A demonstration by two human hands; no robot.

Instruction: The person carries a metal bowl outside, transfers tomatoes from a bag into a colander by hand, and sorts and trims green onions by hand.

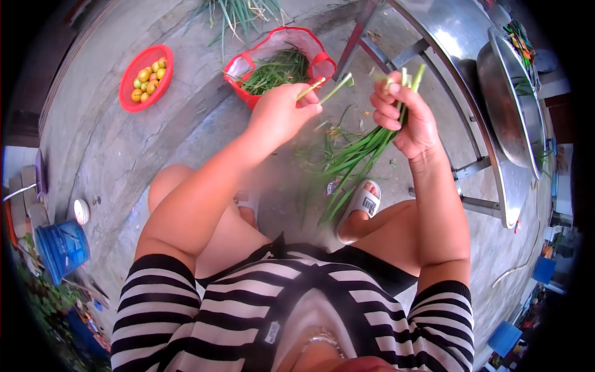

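A bunch of long green stalks [365,152] hangs down from my right hand [406,115], whose fingers are wrapped round it near the pale cut ends. My left hand [288,111] pinches a couple of short stalk pieces [334,88] between thumb and fingers, to the left of the bunch and apart from it. Just beyond my left hand stands a red-rimmed bag [300,38] with loose green stalks [276,71] inside. Some thin scraps [338,133] lie on the ground behind the bunch.
A red basket [127,93] of yellow-orange fruit stands at the upper left. More long green stalks [238,15] lie at the top. On the right is a metal table [496,149] with a large steel basin [505,105]. A blue bucket [62,248] stands at the far left.
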